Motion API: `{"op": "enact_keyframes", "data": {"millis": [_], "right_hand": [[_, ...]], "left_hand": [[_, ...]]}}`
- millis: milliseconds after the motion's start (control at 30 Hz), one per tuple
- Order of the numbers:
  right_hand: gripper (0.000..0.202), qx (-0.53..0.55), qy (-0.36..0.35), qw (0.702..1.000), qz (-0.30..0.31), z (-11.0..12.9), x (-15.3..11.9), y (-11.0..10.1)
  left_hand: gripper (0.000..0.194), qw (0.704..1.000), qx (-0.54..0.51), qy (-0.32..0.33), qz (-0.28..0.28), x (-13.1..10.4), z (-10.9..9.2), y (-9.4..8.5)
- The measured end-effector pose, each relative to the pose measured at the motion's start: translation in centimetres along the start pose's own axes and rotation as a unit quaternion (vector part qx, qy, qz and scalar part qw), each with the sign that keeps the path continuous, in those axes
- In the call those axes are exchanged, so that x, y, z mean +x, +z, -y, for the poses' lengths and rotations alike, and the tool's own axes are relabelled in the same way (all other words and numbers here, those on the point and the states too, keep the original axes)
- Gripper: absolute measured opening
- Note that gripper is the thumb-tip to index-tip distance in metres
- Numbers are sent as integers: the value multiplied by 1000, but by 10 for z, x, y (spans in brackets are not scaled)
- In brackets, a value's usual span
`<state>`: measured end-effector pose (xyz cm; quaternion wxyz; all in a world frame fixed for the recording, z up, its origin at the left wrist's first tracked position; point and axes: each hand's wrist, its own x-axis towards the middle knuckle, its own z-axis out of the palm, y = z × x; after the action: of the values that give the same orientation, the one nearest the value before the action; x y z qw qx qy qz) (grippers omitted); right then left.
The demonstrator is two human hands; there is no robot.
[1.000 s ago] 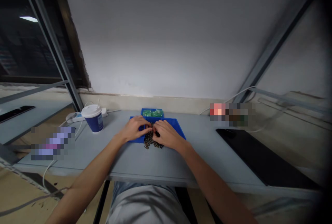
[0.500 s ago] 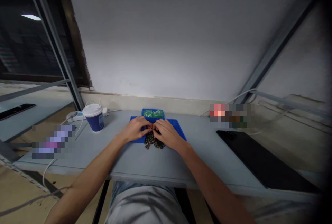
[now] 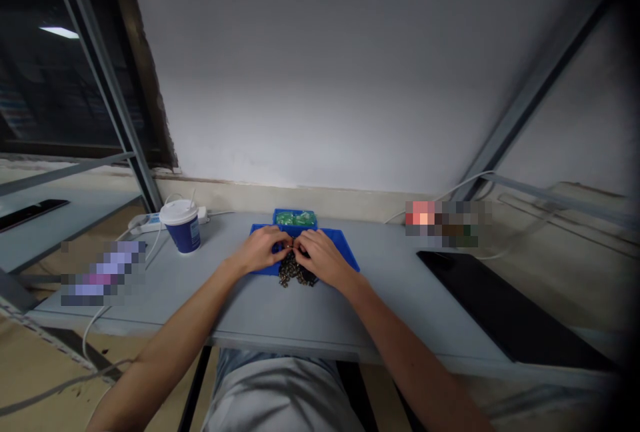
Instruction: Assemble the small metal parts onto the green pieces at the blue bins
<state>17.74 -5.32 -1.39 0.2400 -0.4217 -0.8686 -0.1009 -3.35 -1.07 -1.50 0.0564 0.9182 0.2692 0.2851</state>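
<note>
My left hand (image 3: 266,247) and my right hand (image 3: 319,255) meet fingertip to fingertip above a heap of small brass-coloured metal pieces (image 3: 290,273). Thumb and fingers of each hand are pinched together; what sits between them is too small to name. The heap lies on the table just below the fingers. Behind and under the hands are blue plastic trays (image 3: 345,249), partly covered by the hands. A smaller blue bin (image 3: 275,219) at the back holds green plastic-wrapped contents (image 3: 297,219).
A blue paper cup with a white lid (image 3: 181,227) stands on the left, by a white power strip (image 3: 150,223). Along the right of the grey table (image 3: 265,319) lies a flat black panel (image 3: 500,305). White cables (image 3: 95,319) hang at the left edge.
The fingertips shift very slightly while staying pinched together above the heap. Everything else keeps its place.
</note>
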Motion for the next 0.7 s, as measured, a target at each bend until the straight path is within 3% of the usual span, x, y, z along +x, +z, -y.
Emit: {"op": "enact_keyframes", "data": {"millis": [300,500,700], "right_hand": [[15,20,1,999,-40,4,2,0],[8,59,4,996,-67,6,2,-1],[10,32,5,998,-62,2,1,1]], "left_hand": [[9,999,12,28,8,1,-2,-3],[7,999,16,24,-30,2,-1,-3],[12,999,-21,17,-47,1,2,0]]}}
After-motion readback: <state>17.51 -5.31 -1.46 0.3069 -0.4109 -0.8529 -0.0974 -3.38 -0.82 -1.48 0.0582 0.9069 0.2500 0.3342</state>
